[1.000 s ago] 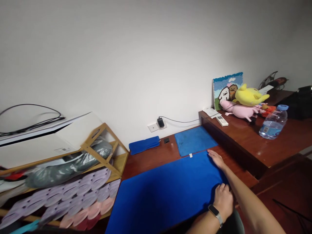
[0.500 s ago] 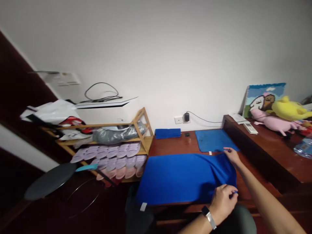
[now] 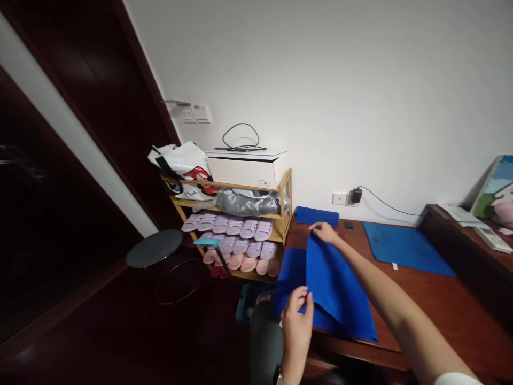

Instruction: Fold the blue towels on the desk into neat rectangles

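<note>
A bright blue towel (image 3: pixel 340 291) lies on the wooden desk, its right part lifted and folded over toward the left. My right hand (image 3: pixel 324 233) pinches the far corner of the raised flap. At the flap's near corner, my left hand (image 3: pixel 297 319) is closed with thumb and fingers on the edge; a watch shows on that wrist. Beneath the flap, the towel's left part stays flat on the desk. Behind my right hand lies a rolled or folded blue towel (image 3: pixel 317 216) against the wall. Another blue towel (image 3: pixel 406 247), with a white tag, is spread flat to the right.
A wooden shoe rack (image 3: pixel 285 214) with several slippers stands left of the desk (image 3: pixel 433 305), a white box (image 3: pixel 244 168) on top. A round stool (image 3: pixel 154 248) is further left. A black charger (image 3: pixel 356 195) is plugged into the wall. A raised ledge borders the desk's right side.
Both hands have carried the towel's right edge up and over to the left, folding it across itself. The view has turned left, showing more of the rack and door.
</note>
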`<state>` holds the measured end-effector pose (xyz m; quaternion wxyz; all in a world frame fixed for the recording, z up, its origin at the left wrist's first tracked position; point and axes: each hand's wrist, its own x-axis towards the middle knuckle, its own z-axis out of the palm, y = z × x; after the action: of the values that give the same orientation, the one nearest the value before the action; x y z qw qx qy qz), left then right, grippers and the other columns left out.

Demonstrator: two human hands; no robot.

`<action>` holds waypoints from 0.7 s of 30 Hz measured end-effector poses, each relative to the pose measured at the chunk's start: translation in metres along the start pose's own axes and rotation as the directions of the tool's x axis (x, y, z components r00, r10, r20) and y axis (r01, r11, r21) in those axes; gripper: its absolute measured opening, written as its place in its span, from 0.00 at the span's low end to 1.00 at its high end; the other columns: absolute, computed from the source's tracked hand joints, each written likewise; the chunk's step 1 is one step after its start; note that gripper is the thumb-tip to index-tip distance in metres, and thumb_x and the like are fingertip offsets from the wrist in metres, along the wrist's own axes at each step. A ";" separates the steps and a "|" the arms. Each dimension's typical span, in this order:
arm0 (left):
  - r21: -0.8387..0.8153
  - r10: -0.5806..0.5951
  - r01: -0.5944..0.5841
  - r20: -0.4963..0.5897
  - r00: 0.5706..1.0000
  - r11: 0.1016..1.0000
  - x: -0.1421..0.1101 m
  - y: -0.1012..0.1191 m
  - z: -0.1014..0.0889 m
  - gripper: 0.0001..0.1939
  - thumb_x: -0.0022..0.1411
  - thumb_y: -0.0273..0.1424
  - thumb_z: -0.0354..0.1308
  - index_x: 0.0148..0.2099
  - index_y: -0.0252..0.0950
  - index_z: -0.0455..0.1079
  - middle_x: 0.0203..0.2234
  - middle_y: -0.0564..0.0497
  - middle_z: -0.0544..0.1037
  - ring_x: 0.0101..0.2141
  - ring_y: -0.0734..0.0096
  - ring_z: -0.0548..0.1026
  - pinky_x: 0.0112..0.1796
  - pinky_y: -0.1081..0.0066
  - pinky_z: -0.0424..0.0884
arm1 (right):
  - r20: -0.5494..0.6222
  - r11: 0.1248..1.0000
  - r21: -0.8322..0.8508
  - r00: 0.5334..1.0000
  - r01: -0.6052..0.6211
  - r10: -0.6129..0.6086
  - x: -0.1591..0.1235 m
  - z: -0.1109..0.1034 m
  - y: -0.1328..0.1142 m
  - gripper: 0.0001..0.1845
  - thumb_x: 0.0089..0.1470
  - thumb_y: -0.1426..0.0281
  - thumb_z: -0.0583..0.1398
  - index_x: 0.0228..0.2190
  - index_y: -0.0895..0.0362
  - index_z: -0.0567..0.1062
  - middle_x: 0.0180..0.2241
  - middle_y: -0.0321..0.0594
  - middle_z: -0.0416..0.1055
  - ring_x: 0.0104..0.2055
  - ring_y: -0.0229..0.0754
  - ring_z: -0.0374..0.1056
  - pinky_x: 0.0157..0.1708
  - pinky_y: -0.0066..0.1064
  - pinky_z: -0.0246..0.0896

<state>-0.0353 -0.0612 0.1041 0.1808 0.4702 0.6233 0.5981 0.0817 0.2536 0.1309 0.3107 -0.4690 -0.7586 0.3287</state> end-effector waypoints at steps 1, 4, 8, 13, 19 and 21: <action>0.043 -0.035 0.036 -0.037 0.999 0.998 0.003 -0.020 -0.011 0.16 0.67 0.44 0.58 0.46 0.40 0.78 0.37 0.44 0.86 0.36 0.60 0.85 0.38 0.66 0.82 | 0.055 0.999 -0.046 0.998 0.020 -0.018 0.006 0.029 -0.009 0.11 0.54 0.68 0.62 0.37 0.55 0.84 0.37 0.42 0.83 0.42 0.46 0.78 0.48 0.35 0.71; 0.192 -0.125 0.142 -0.100 0.987 0.971 0.007 -0.079 -0.034 0.16 0.67 0.42 0.54 0.47 0.39 0.78 0.33 0.44 0.85 0.34 0.58 0.85 0.36 0.65 0.80 | 0.205 0.980 -0.184 0.978 0.070 -0.032 0.009 0.101 -0.025 0.08 0.52 0.73 0.63 0.33 0.53 0.84 0.35 0.41 0.83 0.44 0.47 0.78 0.51 0.35 0.70; 0.439 -0.187 0.225 -0.128 0.974 0.870 -0.001 -0.140 -0.043 0.17 0.65 0.31 0.52 0.50 0.39 0.79 0.36 0.44 0.85 0.39 0.57 0.84 0.41 0.64 0.78 | 0.298 0.924 -0.370 0.954 0.100 0.016 0.005 0.150 -0.018 0.12 0.54 0.74 0.62 0.38 0.53 0.84 0.40 0.44 0.82 0.49 0.49 0.76 0.52 0.36 0.67; 0.601 -0.133 0.195 -0.148 0.980 0.775 -0.012 -0.178 -0.035 0.16 0.65 0.33 0.52 0.48 0.39 0.80 0.41 0.41 0.83 0.44 0.51 0.81 0.47 0.58 0.75 | 0.299 0.839 -0.530 0.953 0.120 0.053 0.011 0.159 0.001 0.19 0.59 0.72 0.59 0.50 0.49 0.80 0.56 0.45 0.74 0.59 0.52 0.68 0.57 0.43 0.61; 0.549 -0.192 0.233 -0.133 0.972 0.802 -0.006 -0.187 -0.045 0.12 0.66 0.35 0.53 0.39 0.44 0.80 0.41 0.46 0.83 0.42 0.57 0.81 0.45 0.63 0.75 | 0.306 0.825 -0.554 0.949 0.114 0.074 0.017 0.165 0.008 0.17 0.61 0.71 0.58 0.49 0.51 0.80 0.56 0.47 0.74 0.58 0.50 0.69 0.56 0.40 0.61; 0.498 -0.265 0.274 -0.090 0.960 0.823 -0.001 -0.186 -0.053 0.11 0.65 0.38 0.55 0.38 0.46 0.80 0.36 0.49 0.84 0.40 0.59 0.82 0.41 0.67 0.76 | 0.300 0.838 -0.535 0.951 0.107 0.070 0.016 0.165 0.007 0.15 0.61 0.72 0.58 0.47 0.53 0.80 0.54 0.48 0.76 0.56 0.50 0.71 0.54 0.38 0.62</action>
<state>-0.1456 -0.0635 -0.0548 0.1284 0.4033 0.8197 0.3859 -0.0493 0.2362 0.0308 0.0456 -0.4736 -0.8639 0.1651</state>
